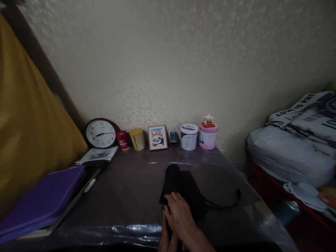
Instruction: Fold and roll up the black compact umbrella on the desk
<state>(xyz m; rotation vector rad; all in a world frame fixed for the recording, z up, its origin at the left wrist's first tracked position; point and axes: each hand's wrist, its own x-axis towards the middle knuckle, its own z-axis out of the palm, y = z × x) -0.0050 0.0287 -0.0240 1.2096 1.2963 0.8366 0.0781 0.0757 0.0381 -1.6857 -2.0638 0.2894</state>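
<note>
A black fabric item (183, 185), partly rolled at its far end, lies on the dark table (131, 189) near the front middle. A thin black cord (231, 203) runs from it to the right. My right hand (180, 215) rests on its near left corner, fingers together and curled over the edge. My left hand (165, 238) sits under the right one at the table's front edge. Most of it is covered, so its fingers do not show clearly.
Along the wall stand a round clock (101, 133), a red can (123, 140), a gold tin (137, 139), a framed panda picture (158, 137), a small dark device (173, 139), a white tub (189, 136) and a pink tub (208, 134). Purple folders (42, 201) lie left. Bedding (291, 154) is piled right.
</note>
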